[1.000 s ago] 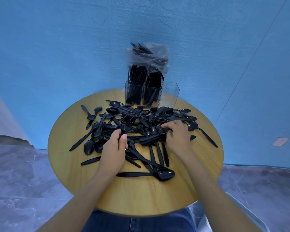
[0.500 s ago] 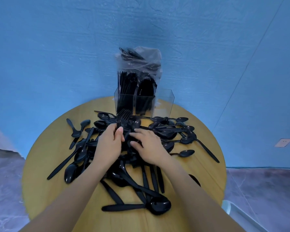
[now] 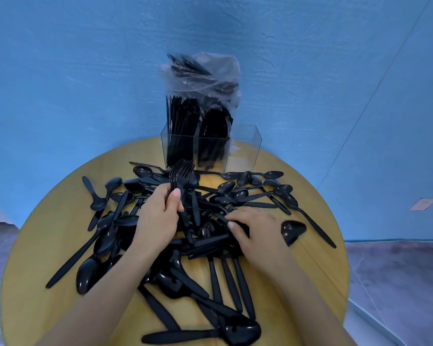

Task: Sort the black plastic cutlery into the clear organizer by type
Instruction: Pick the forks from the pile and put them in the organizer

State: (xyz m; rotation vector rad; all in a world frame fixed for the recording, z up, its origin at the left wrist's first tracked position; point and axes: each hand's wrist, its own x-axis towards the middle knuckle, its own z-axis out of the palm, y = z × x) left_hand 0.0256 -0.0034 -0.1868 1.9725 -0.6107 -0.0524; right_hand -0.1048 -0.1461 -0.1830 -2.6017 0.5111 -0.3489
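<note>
Bundle of forks [image 3: 181, 174] up off the table, tines fanned toward the clear organizer [image 3: 210, 148], clenched by the handles in the left hand [image 3: 160, 216], thumb across the front. Just short of the organizer's near wall; left and middle compartments already packed with upright black cutlery, right compartment apparently bare. Clear bag [image 3: 203, 73] of more cutlery perched on top at the back.

Step in hand, by the look of it: gathering forks before the drop. Best done by squaring the handles flush first, keeping the tines stacked one way, then lowering handles-first into whichever compartment holds forks — which one, impossible to tell from here. Worth lifting clear of the heap so no spoon rides along.

Right hand [image 3: 255, 231] low on the pile [image 3: 210, 221], fingers curled down among the handles; pinching one or only sifting, cannot tell. Spoons [image 3: 238, 187] scattered all over the round wooden table [image 3: 40, 240], long knives [image 3: 225, 283] nearer the body.
</note>
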